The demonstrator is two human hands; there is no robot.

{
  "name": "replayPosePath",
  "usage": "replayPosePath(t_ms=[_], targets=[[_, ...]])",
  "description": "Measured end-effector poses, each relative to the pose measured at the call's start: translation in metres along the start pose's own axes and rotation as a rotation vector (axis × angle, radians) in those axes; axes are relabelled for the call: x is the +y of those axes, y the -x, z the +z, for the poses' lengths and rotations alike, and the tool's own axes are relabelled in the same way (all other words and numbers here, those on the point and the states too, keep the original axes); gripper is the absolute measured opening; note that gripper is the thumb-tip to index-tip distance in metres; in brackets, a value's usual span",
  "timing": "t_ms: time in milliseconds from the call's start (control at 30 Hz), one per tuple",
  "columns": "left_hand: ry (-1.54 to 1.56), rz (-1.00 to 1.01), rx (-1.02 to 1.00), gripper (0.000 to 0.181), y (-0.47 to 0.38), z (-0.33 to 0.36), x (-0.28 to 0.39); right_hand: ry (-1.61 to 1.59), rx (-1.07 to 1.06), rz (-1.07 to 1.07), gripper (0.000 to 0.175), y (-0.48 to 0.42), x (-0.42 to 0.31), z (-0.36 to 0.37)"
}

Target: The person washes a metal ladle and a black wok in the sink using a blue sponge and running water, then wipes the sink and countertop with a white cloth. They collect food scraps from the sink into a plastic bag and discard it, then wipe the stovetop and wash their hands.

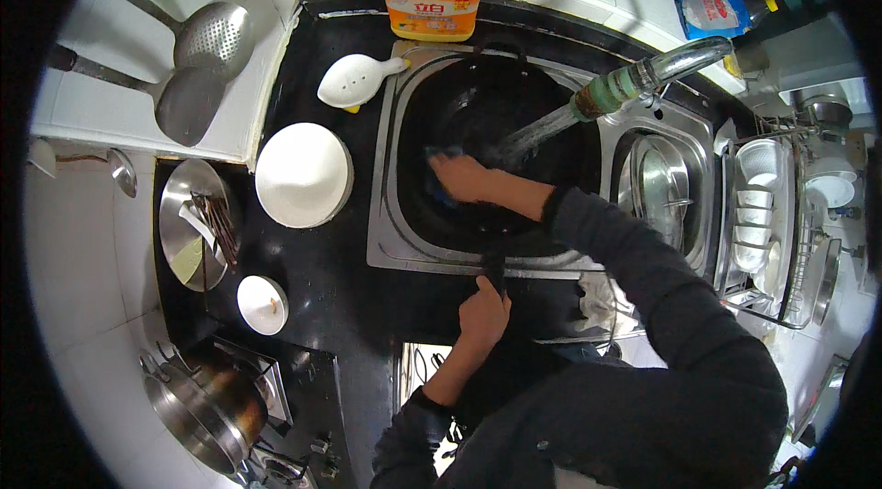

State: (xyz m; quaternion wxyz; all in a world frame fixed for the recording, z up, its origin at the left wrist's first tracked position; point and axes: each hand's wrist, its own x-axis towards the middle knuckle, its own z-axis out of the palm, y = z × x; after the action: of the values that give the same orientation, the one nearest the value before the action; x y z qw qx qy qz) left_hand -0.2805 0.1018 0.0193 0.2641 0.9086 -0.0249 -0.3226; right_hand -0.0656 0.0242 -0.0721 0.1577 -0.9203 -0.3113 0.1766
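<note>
A large black wok [475,110] rests over the left basin of a steel sink [380,241]. My left hand [484,313] is closed around the wok's dark handle [493,265] at the near rim. Inside the wok, my right hand [460,175] presses a blue scrubbing cloth or pad [441,192] against the left part of its surface; the fingers partly cover it and its exact kind is unclear. Water [537,135] runs from the faucet [620,89] into the wok, just right of my right hand.
Left of the sink stand stacked white bowls [303,175], a small white bowl [258,303], a white spoon rest [351,81] and a steel bowl of chopsticks [180,179]. A yellow detergent jug [433,6] stands behind. Pot lids [654,179] fill the right basin beside a dish rack [792,310].
</note>
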Motion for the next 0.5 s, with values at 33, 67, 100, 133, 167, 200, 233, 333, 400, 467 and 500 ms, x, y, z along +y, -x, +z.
replayPosePath(t_ms=[33,67,100,133,167,200,233,333,400,467,500], targets=[[-0.003,-0.007,0.005,0.039,0.000,-0.001,0.001,0.022,0.045,0.092,0.036,-0.019,0.004,-0.002],[-0.014,-0.014,0.000,0.039,0.000,-0.001,0.002,0.045,0.094,0.179,0.037,-0.034,0.013,-0.008],[-0.001,-0.021,0.000,0.039,0.000,-0.002,0.002,0.062,0.177,0.266,0.039,-0.043,0.027,-0.016],[0.008,-0.028,-0.012,0.039,0.000,-0.002,0.003,0.082,0.257,0.352,0.041,-0.048,0.041,-0.024],[0.007,-0.042,-0.033,0.039,0.000,-0.002,0.003,0.109,0.261,0.403,0.041,-0.045,0.055,-0.029],[0.012,-0.028,-0.021,0.039,0.000,-0.003,0.003,0.133,0.266,0.456,0.042,-0.035,0.071,-0.034],[0.007,-0.021,-0.016,0.039,0.001,-0.003,0.003,0.156,0.270,0.509,0.042,-0.022,0.084,-0.037],[0.012,0.002,0.019,0.039,0.001,-0.002,0.001,0.378,-0.146,0.435,0.036,0.025,0.102,-0.034],[0.026,0.012,0.021,0.041,0.002,-0.001,0.000,0.453,-0.453,0.334,0.028,0.052,0.093,-0.023],[0.037,0.006,0.018,0.044,0.001,0.001,-0.001,0.270,-0.513,0.368,0.024,0.064,0.072,-0.011],[0.040,0.019,0.016,0.045,0.001,0.001,-0.002,0.227,-0.604,0.340,0.025,0.063,0.058,-0.006]])
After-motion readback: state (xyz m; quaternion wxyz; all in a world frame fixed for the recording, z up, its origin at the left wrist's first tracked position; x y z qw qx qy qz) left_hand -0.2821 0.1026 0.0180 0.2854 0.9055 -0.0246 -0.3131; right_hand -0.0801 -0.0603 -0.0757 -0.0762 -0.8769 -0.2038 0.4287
